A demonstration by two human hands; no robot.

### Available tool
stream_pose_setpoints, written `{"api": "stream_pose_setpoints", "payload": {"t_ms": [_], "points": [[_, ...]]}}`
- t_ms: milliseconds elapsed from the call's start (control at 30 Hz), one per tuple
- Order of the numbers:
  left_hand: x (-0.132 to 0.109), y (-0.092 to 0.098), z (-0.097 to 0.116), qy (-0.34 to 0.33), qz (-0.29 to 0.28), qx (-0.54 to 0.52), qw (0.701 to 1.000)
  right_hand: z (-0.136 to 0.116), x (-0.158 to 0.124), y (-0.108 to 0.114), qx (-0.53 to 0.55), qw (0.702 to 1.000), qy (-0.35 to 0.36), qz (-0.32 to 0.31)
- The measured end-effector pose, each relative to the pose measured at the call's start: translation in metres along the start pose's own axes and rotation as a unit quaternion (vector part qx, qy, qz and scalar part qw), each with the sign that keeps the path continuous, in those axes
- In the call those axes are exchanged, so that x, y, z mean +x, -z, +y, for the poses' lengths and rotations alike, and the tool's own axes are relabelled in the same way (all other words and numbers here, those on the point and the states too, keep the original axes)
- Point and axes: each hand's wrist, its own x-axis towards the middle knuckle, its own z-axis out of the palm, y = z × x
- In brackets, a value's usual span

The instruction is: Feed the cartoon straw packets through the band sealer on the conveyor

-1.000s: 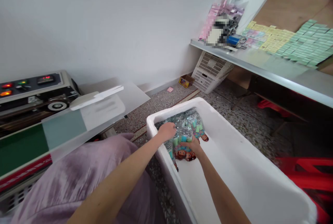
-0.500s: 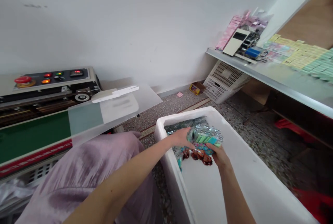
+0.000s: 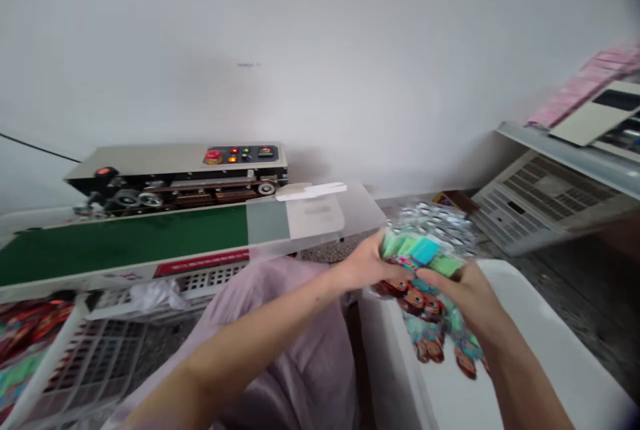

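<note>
Between my two hands is a bunch of clear plastic packets [image 3: 423, 251], with green and blue strips and brown-haired cartoon figures on them. My left hand [image 3: 367, 265] is closed around the left side of the bunch. From the right, my right hand [image 3: 463, 290] grips it, with the thumb across the front. The bunch is above a white foam box [image 3: 505, 277]. More figure packets [image 3: 429, 347] show below my hands, inside or over the box; I cannot tell whether they hang from the bunch.
At left stands a machine with a control panel [image 3: 243, 155] and a green conveyor belt [image 3: 150, 240]. A clear sheet [image 3: 357, 207] extends from its end. Below is a white basket [image 3: 95, 350] beside more packets. A crate [image 3: 530, 200] stands under the table [image 3: 565, 150] at right.
Both hands have lifted the bunch from inside the foam box to above its far end. The view has turned left, bringing more of the machine and the basket into sight.
</note>
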Motion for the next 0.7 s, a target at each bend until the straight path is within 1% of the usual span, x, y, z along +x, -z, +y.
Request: {"api": "stream_pose_setpoints", "payload": {"t_ms": [67,167,233,267,333,400,467,533,600,700], "points": [[-0.021,0.039,0.022,0.041,0.033,-0.036,0.998,-0.011,0.017,-0.044,0.033,0.999,0.015,-0.041],[-0.047,0.091,0.042,0.087,0.097,-0.057,0.990,-0.014,0.043,-0.109,0.091,0.991,0.018,-0.093],[-0.058,0.120,0.050,0.097,0.135,-0.058,0.984,-0.010,0.059,-0.143,0.127,0.985,-0.009,-0.118],[-0.062,0.133,0.052,0.098,0.147,-0.056,0.983,-0.008,0.066,-0.155,0.136,0.982,-0.028,-0.125],[-0.067,0.156,0.054,0.098,0.151,-0.048,0.982,-0.003,0.079,-0.174,0.138,0.979,-0.065,-0.135],[-0.068,0.179,0.051,0.100,0.141,-0.028,0.985,0.004,0.091,-0.186,0.125,0.975,-0.096,-0.159],[-0.067,0.201,0.045,0.099,0.121,-0.011,0.988,0.009,0.103,-0.199,0.108,0.973,-0.109,-0.173],[-0.065,0.219,0.040,0.096,0.127,0.028,0.987,0.011,0.112,-0.212,0.097,0.977,-0.106,-0.158],[-0.062,0.229,0.038,0.065,0.137,0.074,0.986,0.006,0.114,-0.224,0.095,0.983,-0.089,-0.126],[-0.058,0.226,0.043,-0.012,0.165,0.109,0.980,-0.011,0.107,-0.236,0.101,0.991,-0.040,-0.082]]}}
